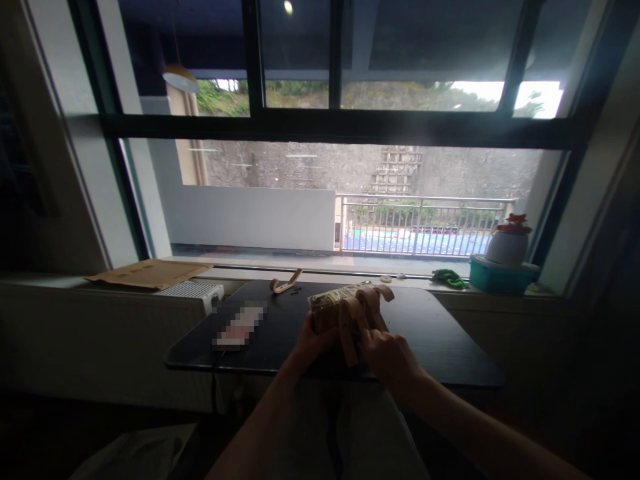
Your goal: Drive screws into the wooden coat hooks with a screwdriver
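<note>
Both hands meet over the near edge of a small black table (pixel 440 340). My left hand (pixel 311 343) grips the near left end of a clear plastic packet (pixel 333 303) of brownish parts. My right hand (pixel 387 352) is closed round pale wooden hook-shaped pieces (pixel 356 312) that lie against the packet's right side. One more wooden hook (pixel 286 283) lies alone at the table's far edge, with some small dark bits beside it.
A blurred pinkish card (pixel 240 327) lies on the table's left. On the windowsill stand a cardboard sheet (pixel 150 273), a white slatted box (pixel 191 291), a green object (pixel 450 278) and a white pot on a teal box (pixel 504 263).
</note>
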A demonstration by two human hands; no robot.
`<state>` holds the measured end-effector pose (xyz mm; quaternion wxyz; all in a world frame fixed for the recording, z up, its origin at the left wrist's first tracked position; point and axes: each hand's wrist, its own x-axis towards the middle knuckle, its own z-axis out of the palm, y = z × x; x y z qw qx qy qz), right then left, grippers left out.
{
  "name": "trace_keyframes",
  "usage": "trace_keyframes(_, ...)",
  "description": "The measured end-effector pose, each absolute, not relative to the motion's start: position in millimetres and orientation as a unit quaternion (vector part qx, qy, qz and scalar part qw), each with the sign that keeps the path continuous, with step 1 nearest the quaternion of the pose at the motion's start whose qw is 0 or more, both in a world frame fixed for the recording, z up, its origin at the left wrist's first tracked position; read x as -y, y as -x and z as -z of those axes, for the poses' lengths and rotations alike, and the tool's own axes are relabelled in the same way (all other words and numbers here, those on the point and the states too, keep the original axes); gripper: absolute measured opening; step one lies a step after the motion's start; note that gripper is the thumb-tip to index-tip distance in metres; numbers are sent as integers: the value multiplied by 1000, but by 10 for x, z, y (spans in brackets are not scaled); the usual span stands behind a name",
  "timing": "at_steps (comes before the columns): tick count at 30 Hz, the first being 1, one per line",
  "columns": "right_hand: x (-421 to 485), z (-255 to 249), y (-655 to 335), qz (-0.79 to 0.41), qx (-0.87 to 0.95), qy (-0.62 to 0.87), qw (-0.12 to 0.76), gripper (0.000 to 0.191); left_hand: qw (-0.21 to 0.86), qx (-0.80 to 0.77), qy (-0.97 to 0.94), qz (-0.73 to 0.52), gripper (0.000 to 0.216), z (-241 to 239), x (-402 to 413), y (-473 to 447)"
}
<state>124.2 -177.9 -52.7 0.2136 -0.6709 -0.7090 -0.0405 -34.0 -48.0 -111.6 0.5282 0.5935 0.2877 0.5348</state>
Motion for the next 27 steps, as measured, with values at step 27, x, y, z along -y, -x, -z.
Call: trace_keyframes(27, 1711, 663, -1287, 23, 702, 683, 199, 25, 522, -280, -598, -541, 62, 1122, 485, 336)
